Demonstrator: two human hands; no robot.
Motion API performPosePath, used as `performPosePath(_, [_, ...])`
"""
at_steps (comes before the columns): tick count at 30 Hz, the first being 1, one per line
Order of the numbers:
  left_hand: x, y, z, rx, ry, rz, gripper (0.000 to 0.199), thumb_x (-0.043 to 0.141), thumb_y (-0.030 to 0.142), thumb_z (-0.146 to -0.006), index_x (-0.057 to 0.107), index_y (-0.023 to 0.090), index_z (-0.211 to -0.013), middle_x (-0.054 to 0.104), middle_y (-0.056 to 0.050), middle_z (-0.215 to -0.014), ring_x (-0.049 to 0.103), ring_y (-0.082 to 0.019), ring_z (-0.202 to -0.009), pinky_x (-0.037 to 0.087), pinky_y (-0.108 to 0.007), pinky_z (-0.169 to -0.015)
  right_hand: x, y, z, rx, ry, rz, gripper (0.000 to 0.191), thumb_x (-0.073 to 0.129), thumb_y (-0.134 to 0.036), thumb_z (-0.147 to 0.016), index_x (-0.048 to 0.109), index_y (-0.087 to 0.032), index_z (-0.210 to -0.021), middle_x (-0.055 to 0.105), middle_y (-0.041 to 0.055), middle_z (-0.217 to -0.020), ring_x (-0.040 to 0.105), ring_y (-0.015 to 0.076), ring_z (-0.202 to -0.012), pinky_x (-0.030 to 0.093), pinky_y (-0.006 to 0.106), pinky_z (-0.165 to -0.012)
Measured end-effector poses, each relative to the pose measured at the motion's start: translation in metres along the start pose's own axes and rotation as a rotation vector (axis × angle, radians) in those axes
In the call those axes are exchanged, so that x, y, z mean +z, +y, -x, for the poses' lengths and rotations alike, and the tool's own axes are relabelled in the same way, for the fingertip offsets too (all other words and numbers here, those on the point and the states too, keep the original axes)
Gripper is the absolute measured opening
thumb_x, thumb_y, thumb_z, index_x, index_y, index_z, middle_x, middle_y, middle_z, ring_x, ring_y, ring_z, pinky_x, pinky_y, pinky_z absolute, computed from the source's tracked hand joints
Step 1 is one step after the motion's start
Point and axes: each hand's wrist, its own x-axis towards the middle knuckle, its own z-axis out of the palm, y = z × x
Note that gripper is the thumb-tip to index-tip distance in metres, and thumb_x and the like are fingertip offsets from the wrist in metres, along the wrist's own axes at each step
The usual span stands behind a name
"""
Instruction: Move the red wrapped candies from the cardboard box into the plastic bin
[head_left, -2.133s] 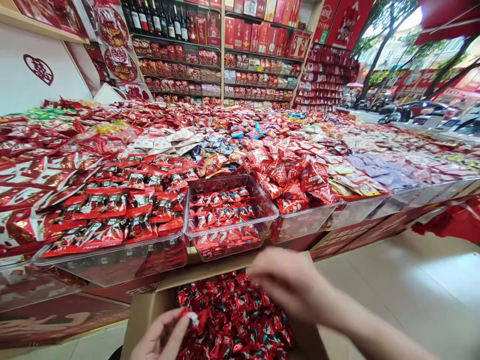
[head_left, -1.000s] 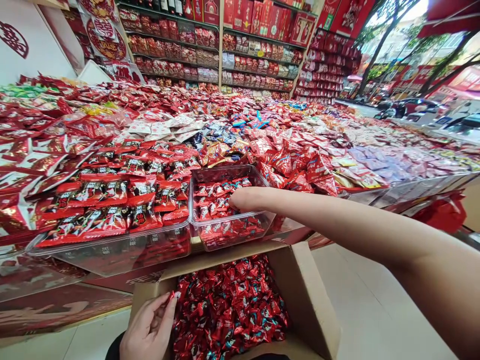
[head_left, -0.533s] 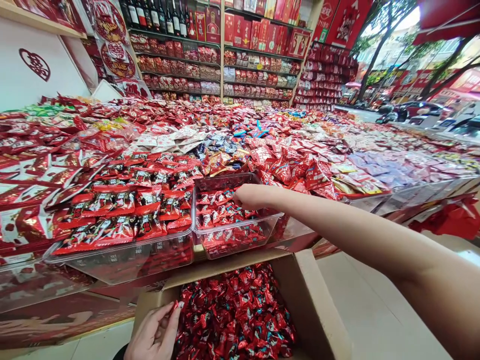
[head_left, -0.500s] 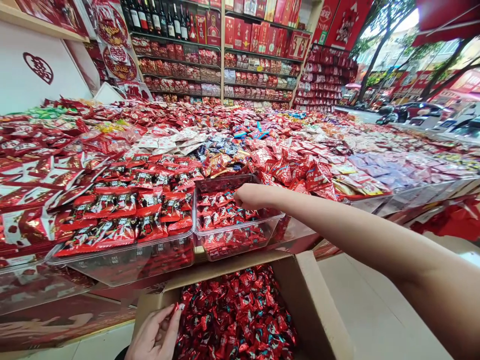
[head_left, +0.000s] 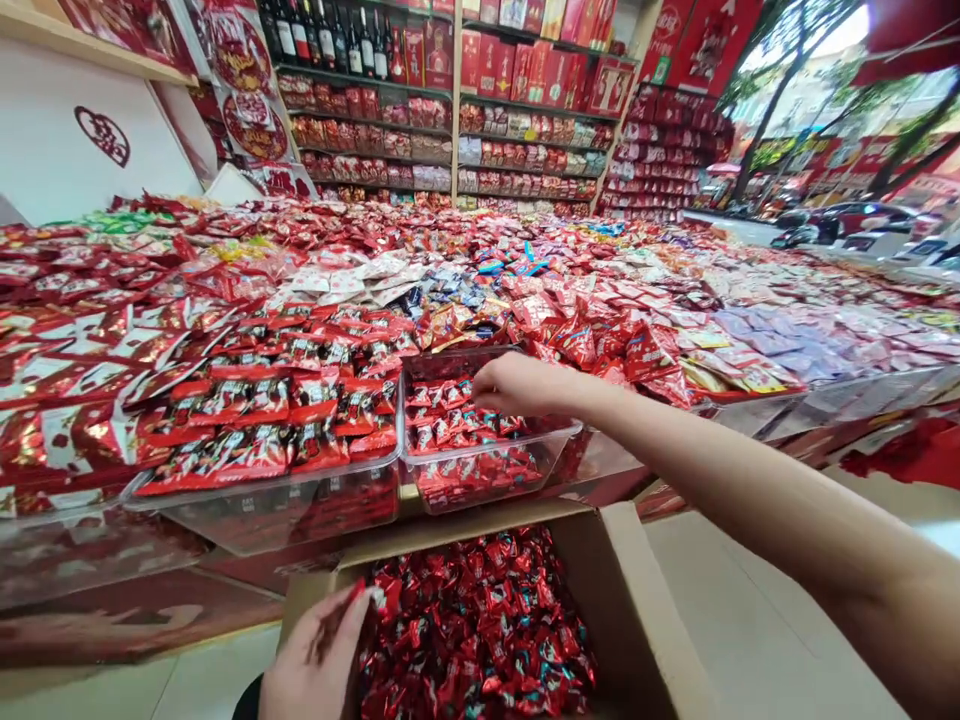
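My right hand [head_left: 514, 385] reaches into a clear plastic bin [head_left: 491, 443], its fingers curled down over the small red wrapped candies [head_left: 442, 415] there. Whatever lies within those fingers is hidden. Lower left, at the edge of a cardboard box [head_left: 637, 590], my left hand [head_left: 319, 650] pinches a red wrapped candy [head_left: 384, 597] between thumb and fingers. The box stands below the bin and holds a deep heap of shiny red wrapped candies [head_left: 480, 630].
Left of the bin, another clear bin [head_left: 277, 490] is filled with red-and-black packets. Heaps of packaged sweets [head_left: 637, 260] cover the wide display behind. Shelves [head_left: 457, 130] with bottles and red boxes stand at the back. Pale floor tiles [head_left: 750, 590] show at right.
The view has shifted slightly, moving the scene a little rightward. My left hand has raised the candy slightly at the box edge. My right hand stays over the bin, fingers still curled.
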Motion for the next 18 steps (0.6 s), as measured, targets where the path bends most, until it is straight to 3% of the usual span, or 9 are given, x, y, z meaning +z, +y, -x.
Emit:
performPosePath(2, [0.008, 0.018, 0.007, -0.022, -0.012, 0.088, 0.045, 0.07, 0.05, -0.047, 0.063, 0.017, -0.077, 0.067, 0.0, -0.067, 0.06, -0.014, -0.058, 0.05, -0.024, -0.056, -0.01, -0.018, 0.026, -0.013, 0.16, -0.186, 0.025, 0.042, -0.022, -0.08, 0.063, -0.012, -0.089, 0.062, 0.0008, -0.082, 0.055, 0.0098, -0.077, 0.038, 0.021, -0.07])
performPosePath(3, [0.013, 0.026, 0.011, -0.022, -0.03, 0.116, 0.046, 0.069, 0.05, -0.048, 0.062, 0.016, -0.078, 0.066, 0.0, -0.066, 0.06, -0.014, -0.057, 0.05, -0.024, -0.054, -0.012, -0.029, 0.04, -0.024, 0.173, -0.299, 0.026, 0.041, -0.024, -0.081, 0.062, -0.014, -0.09, 0.062, -0.0011, -0.081, 0.055, 0.0085, -0.076, 0.038, 0.02, -0.07])
performPosePath(6, [0.028, 0.043, 0.024, -0.009, -0.102, 0.15, 0.044, 0.066, 0.05, -0.054, 0.061, 0.015, -0.079, 0.066, -0.001, -0.067, 0.06, -0.013, -0.057, 0.05, -0.025, -0.055, 0.005, -0.066, 0.076, -0.024, 0.067, -0.623, 0.023, 0.043, -0.03, -0.081, 0.061, -0.018, -0.09, 0.062, -0.003, -0.079, 0.056, 0.0076, -0.072, 0.04, 0.019, -0.067])
performPosePath(10, [0.048, 0.043, 0.04, 0.008, -0.285, 0.062, 0.038, 0.062, 0.048, -0.06, 0.06, 0.015, -0.078, 0.068, -0.003, -0.072, 0.062, -0.016, -0.064, 0.051, -0.03, -0.063, 0.069, -0.101, 0.093, 0.049, 0.002, -0.868, 0.034, 0.053, -0.035, -0.076, 0.052, -0.018, -0.106, 0.062, 0.0004, -0.082, 0.056, 0.0098, -0.069, 0.041, 0.019, -0.061])
performPosePath(13, [0.055, 0.026, 0.041, 0.038, -0.446, -0.115, 0.031, 0.059, 0.042, -0.065, 0.062, 0.018, -0.084, 0.068, -0.003, -0.083, 0.062, -0.018, -0.078, 0.048, -0.03, -0.074, 0.126, -0.103, 0.099, 0.097, -0.009, -0.86, 0.024, 0.048, -0.029, -0.079, 0.055, -0.017, -0.098, 0.062, 0.0009, -0.08, 0.054, 0.0096, -0.068, 0.04, 0.019, -0.061])
performPosePath(16, [0.048, -0.001, 0.037, 0.05, -0.54, -0.367, 0.029, 0.055, 0.033, -0.07, 0.061, 0.021, -0.095, 0.067, -0.003, -0.087, 0.061, -0.019, -0.081, 0.046, -0.034, -0.078, 0.179, -0.09, 0.118, 0.212, -0.231, -0.724, 0.02, 0.049, -0.026, -0.076, 0.059, -0.017, -0.091, 0.062, 0.0008, -0.074, 0.054, 0.0106, -0.066, 0.038, 0.02, -0.058])
performPosePath(18, [0.038, -0.021, 0.035, 0.068, -0.549, -0.538, 0.025, 0.055, 0.027, -0.067, 0.064, 0.02, -0.09, 0.067, -0.006, -0.09, 0.06, -0.023, -0.084, 0.043, -0.04, -0.081, 0.209, -0.079, 0.133, 0.284, -0.418, -0.611, 0.019, 0.056, -0.022, -0.068, 0.062, -0.017, -0.086, 0.063, 0.0023, -0.074, 0.056, 0.0138, -0.07, 0.039, 0.021, -0.06])
